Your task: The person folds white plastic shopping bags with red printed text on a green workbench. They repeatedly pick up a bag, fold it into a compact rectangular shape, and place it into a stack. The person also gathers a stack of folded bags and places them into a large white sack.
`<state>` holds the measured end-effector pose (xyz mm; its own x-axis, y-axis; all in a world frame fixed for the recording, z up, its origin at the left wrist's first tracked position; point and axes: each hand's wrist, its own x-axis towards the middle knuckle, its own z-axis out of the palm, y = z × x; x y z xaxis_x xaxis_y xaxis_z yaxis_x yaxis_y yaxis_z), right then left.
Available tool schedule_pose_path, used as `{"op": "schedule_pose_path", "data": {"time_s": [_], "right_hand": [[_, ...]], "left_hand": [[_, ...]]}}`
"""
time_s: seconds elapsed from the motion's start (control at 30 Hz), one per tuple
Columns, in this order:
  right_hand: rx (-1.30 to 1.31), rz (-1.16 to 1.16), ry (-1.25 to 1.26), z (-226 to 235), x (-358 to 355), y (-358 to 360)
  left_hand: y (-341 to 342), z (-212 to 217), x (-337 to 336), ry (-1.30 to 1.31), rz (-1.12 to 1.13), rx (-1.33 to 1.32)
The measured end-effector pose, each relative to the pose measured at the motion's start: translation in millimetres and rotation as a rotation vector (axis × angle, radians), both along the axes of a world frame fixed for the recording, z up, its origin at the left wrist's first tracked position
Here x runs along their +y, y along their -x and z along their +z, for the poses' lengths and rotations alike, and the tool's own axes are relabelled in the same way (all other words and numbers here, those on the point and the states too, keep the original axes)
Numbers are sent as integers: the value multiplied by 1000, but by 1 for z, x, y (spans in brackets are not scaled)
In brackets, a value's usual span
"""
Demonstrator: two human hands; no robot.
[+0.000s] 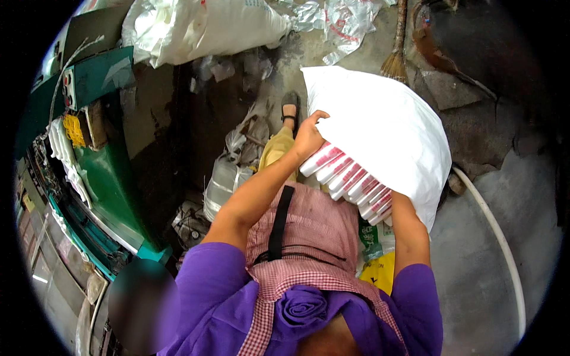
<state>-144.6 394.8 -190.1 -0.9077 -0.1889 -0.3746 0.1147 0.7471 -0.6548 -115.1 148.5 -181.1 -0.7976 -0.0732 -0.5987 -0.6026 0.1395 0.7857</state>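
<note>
Gripping the rim of a white sack (380, 124), the left hand (309, 135) had its fingers curled over the edge near the sack's left corner. The right forearm (411, 234) ran up under the other end of the mouth, and the right hand was hidden beneath the sheet, so there was no telling whether it held anything. The two hands were well apart, one toward each end of the mouth.

The sack lay in front of the person, to the right of the middle, beyond the apron (320, 228). It was plain, with a slight sheen, pointed at its far left corner, and bulged toward the right, where soft creases ran down its side. From under its rim showed a slanting row of slim white packets (351, 178), packed side by side, their near ends pale and marked with reddish-pink print. The row followed the mouth from near the left hand to the right forearm. A yellow bag (382, 272) lay below the packets, beside the apron.
</note>
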Motion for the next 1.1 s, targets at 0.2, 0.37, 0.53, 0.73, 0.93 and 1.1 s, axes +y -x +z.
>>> {"op": "schedule_pose_path", "data": {"time_s": [0.2,0.37,0.53,0.73,0.93,1.1], "right_hand": [[58,17,0,-2,-4,19],[215,192,13,19,-22,-10],[351,408,24,25,-59,-60],[440,591,133,8,-100,-46],[175,-419,428,89,13,-88],[307,-681,219,110,126,-235]], "left_hand": [[-86,84,-4,27,72,147],[-108,15,-28,370,-123,57],[-101,86,-19,75,-177,216],[-24,178,12,-83,81,231],[-33,188,27,489,-31,736],[-32,189,137,182,-1077,1010]]}}
